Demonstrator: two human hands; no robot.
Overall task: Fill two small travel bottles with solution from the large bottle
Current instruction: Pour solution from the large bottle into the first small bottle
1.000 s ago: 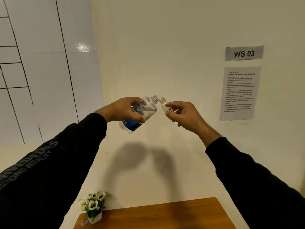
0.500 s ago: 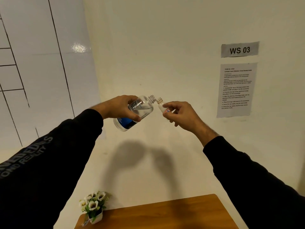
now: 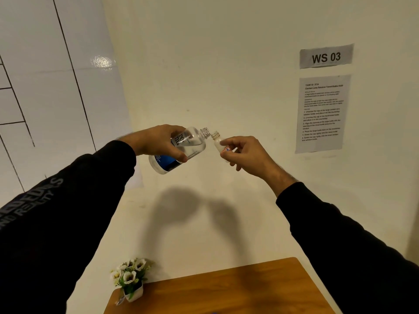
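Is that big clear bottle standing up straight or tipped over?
Tipped. The left hand holds the large bottle slanted, its uncapped neck pointing toward the mouth of the small travel bottle in the right hand.

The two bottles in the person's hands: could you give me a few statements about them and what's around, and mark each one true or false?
1. The left hand grips the large bottle, tilted with its neck toward the small bottle. True.
2. The large bottle has its cap on. False: its threaded neck is bare and open.
3. The right hand pinches the small bottle in its fingers. True.
4. Both bottles stand on the wooden table. False: they are held in the air, well above it.
5. A small pot of white flowers stands at the table's left corner. True.
6. The sign on the wall reads WS 07. False: it reads WS 03.
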